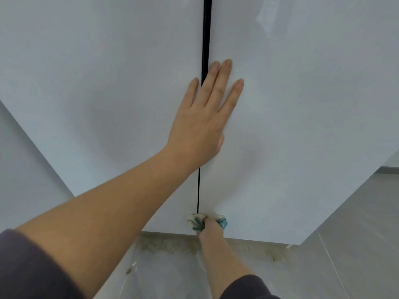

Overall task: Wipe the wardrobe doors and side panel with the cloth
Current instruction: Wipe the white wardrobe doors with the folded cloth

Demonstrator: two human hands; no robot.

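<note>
At the bottom left of the view, a dark purple sleeve (28, 266) is seen pushed back from a bare forearm, and a second dark sleeve (248, 288) is seen at the bottom edge on the right. The left hand (205, 119) is laid flat against the white wardrobe, its fingers straight and slightly spread, with nothing held. It is placed across the dark gap (206, 29) between the two doors. The little finger rests on the left door (108, 83), the index and middle fingers lie on the right door (302, 104), and the thumb is tucked along the palm's edge.

Further down, the right hand (211, 229) is stretched towards the foot of the wardrobe, and its fingers are curled tightly round a bunched white and teal cloth (197, 223). The cloth is pressed against the doors at the lowest end of the gap, just above their bottom edge, with part of it on each side of the gap.

Beyond the doors' bottom edge, a pale tiled floor (356, 234) is seen. A band of brownish stains (172, 244) runs along it just beside the base of the wardrobe.
</note>
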